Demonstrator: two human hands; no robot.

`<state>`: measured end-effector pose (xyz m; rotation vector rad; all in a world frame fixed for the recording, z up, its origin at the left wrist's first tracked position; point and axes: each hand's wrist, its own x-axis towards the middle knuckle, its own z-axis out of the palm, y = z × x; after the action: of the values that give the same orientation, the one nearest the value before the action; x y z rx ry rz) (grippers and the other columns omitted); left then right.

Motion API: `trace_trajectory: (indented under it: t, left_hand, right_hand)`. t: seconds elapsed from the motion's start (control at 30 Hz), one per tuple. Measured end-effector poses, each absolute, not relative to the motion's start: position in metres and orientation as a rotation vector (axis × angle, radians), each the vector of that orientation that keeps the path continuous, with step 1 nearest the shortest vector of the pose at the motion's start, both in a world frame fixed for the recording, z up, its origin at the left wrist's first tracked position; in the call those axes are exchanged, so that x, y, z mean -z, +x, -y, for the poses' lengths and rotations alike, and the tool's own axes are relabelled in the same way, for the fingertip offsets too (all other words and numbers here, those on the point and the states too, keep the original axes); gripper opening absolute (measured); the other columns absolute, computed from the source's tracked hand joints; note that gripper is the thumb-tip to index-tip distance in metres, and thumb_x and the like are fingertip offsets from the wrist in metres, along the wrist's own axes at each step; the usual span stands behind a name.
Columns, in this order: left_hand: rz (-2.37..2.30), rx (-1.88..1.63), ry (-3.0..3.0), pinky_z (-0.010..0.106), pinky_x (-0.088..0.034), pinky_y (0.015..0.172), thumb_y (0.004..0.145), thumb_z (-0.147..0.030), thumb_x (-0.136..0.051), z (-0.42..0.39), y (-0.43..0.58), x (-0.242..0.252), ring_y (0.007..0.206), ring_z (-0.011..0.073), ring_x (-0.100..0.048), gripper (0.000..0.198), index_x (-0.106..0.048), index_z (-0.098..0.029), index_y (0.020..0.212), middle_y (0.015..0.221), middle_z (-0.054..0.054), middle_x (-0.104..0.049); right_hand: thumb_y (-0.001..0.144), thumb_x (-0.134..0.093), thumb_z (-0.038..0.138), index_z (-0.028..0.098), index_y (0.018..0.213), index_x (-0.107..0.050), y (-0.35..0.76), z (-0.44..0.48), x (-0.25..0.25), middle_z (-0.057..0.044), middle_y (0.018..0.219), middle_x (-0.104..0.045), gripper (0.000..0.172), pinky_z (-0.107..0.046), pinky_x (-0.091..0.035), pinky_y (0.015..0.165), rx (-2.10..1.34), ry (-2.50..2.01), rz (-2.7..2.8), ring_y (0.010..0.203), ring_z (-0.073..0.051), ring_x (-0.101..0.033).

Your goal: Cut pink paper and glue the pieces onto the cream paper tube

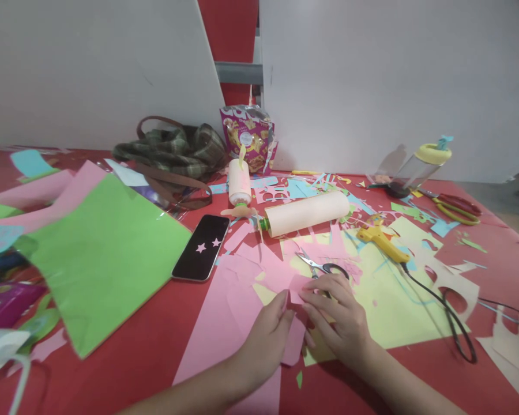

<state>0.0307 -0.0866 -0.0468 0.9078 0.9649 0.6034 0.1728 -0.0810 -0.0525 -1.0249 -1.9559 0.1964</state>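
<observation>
Paper (297,296), pink, in left hand (263,337) and right hand (343,320), scissors (318,266) near

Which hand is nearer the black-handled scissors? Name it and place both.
Right. The right hand is just in front of the black-handled scissors, partly hiding their handles; contact is unclear. The left hand is farther off, to their left and nearer the wearer.

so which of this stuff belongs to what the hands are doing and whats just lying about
Likely in use:
pink paper piece between the left hand and right hand
scissors by the right hand
pink sheet below
perhaps the two pink stars

Likely just lying about:
snack bag
plaid bag
phone, though the stars lie on it
</observation>
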Motion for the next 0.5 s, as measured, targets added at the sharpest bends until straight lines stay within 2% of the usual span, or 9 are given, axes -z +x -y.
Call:
trace_trajectory:
  t: [0.27, 0.43, 0.5]
  left_hand:
    - [-0.96, -0.598, 1.003, 0.026, -0.041, 0.052, 0.083, -0.042, -0.032, 0.0878, 0.0312, 0.043, 0.051, 0.0134, -0.053, 0.027, -0.039, -0.016, 0.081, 0.056, 0.001, -0.055]
    - [-0.94, -0.597, 1.036, 0.026, -0.042, 0.054, 0.083, -0.045, -0.03, 0.0893, 0.0302, 0.0425, 0.054, 0.0135, -0.054, 0.032, -0.041, -0.015, 0.085, 0.059, 0.002, -0.055]
    - [-0.919, -0.588, 1.033, 0.026, -0.042, 0.052, 0.084, -0.045, -0.029, 0.0903, 0.0302, 0.0432, 0.053, 0.0129, -0.054, 0.032, -0.041, -0.015, 0.086, 0.061, 0.002, -0.055]
  right_hand:
    - [0.073, -0.054, 0.01, 0.018, 0.076, -0.058, 0.1724, 0.08, 0.0531, -0.004, 0.069, -0.058, 0.01, -0.038, -0.044, 0.066, -0.315, -1.113, 1.861, 0.069, -0.018, -0.052]
    - [0.07, -0.059, 0.018, 0.02, 0.073, -0.059, 0.1746, 0.0783, 0.056, -0.007, 0.087, -0.051, 0.003, -0.034, -0.044, 0.068, -0.442, -1.293, 1.715, 0.083, -0.021, -0.051]
    - [0.068, -0.061, 0.021, 0.02, 0.073, -0.056, 0.1749, 0.077, 0.0588, -0.007, 0.089, -0.049, 0.007, -0.033, -0.045, 0.069, -0.573, -1.326, 1.619, 0.085, -0.021, -0.051]
